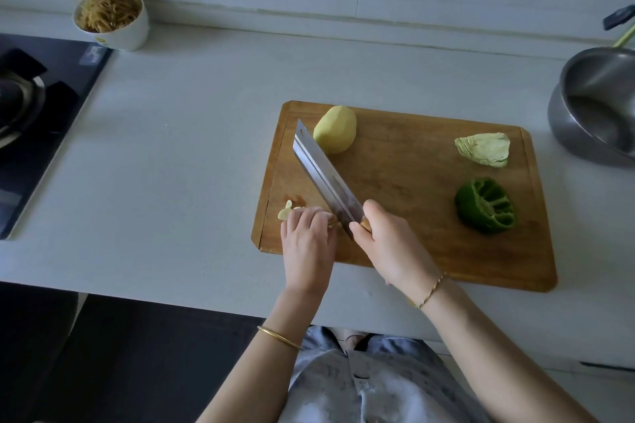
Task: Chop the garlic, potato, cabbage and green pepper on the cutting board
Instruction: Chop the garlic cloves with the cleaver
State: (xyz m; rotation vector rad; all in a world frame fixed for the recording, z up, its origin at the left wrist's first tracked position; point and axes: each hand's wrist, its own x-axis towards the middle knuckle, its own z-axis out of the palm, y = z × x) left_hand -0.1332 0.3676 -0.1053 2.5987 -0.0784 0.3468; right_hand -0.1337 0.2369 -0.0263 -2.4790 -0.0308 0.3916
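A wooden cutting board (412, 189) lies on the counter. At its near left corner my left hand (305, 240) curls its fingers over pale garlic (286, 210), with slices showing beside the fingertips. My right hand (388, 244) grips the wooden handle of a cleaver (323, 172), whose blade slants from the hand up toward a peeled potato (335, 129) at the board's far left. A cabbage wedge (484, 149) lies at the far right. A halved green pepper (486, 206) sits cut side up below it.
A white bowl of shredded food (111, 21) stands at the back left by the wall. A black gas stove (37, 106) fills the left edge. A steel bowl (598, 106) sits at the right. The counter's front edge runs just below my wrists.
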